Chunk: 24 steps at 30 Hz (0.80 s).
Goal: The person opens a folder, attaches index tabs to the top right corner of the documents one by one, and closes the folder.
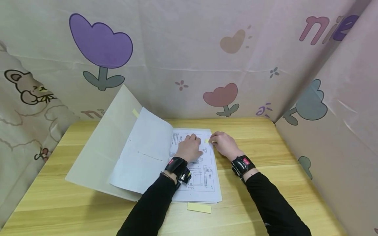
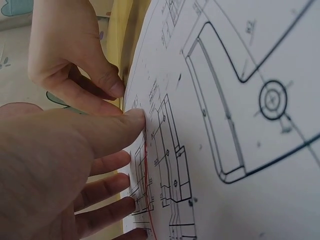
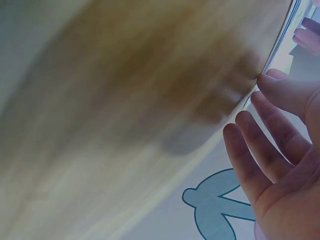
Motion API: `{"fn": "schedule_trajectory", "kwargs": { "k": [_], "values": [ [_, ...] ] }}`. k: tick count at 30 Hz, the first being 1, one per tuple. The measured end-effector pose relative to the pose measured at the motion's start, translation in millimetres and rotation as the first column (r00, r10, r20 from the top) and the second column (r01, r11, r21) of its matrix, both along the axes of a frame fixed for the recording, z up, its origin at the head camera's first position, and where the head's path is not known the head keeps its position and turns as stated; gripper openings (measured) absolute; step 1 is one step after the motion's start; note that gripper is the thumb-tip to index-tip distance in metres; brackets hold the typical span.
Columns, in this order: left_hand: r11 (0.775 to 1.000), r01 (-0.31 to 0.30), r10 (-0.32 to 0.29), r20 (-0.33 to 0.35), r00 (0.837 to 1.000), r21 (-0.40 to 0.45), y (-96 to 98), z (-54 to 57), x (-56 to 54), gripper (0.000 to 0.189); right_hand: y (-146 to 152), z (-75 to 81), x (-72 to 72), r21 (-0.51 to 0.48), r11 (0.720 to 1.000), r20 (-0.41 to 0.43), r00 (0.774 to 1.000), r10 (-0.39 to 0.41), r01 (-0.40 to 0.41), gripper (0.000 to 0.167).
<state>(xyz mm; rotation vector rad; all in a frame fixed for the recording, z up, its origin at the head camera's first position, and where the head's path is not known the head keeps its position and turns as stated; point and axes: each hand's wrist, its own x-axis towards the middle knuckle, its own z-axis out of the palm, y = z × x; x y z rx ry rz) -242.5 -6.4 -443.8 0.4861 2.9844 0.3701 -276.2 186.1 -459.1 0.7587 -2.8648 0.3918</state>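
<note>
An open document with a light cover lies on the table. Its turned sheet stands raised at the left. The exposed page bears technical drawings. My left hand rests on this page with its fingers extended. At the page's right edge, my right hand pinches a small yellow sticky note between thumb and index finger. The right wrist view shows the right hand at the page edge, its other fingers loosely spread. In the left wrist view, the left thumb touches the drawing.
A yellow paper strip lies on the wooden table just below the document. Another yellow tab sticks to the inside of the cover. Patterned cloth hangs behind the table and along its sides.
</note>
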Motion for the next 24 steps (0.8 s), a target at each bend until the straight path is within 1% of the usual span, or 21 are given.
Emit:
{"fn": "schedule_trajectory", "kwargs": {
  "k": [5,9,12,18,20,24],
  "values": [
    [0.999,0.019,-0.019,0.005,1.000,-0.026,0.8,3.8,-0.4,0.059,1.2,-1.1,-0.9,0.001,1.000,0.008,1.000,-0.004,0.004,0.018],
    [0.996,0.046,-0.046,0.003,0.999,-0.073,2.8,2.6,-4.5,0.065,2.7,0.4,0.8,-0.004,1.000,0.035,0.999,-0.006,0.007,0.018],
    [0.990,0.071,-0.071,0.001,0.997,-0.124,5.5,0.2,-8.0,0.070,4.3,1.9,2.4,-0.007,1.000,0.049,0.999,-0.001,0.001,0.019],
    [0.972,0.105,-0.109,-0.009,0.994,-0.211,11.5,-2.4,-7.3,0.072,6.4,2.7,4.0,-0.018,1.000,0.059,0.998,0.014,-0.013,0.021],
    [0.965,0.109,-0.116,-0.017,0.993,-0.239,13.6,-3.2,-6.3,0.071,6.9,2.0,3.6,-0.018,1.000,0.069,0.998,0.007,-0.005,0.022],
    [0.953,0.103,-0.121,-0.043,0.992,-0.283,16.9,-4.2,-4.4,0.069,7.6,0.8,2.7,-0.014,1.000,0.063,0.998,0.007,-0.007,0.022]
  ]
}}
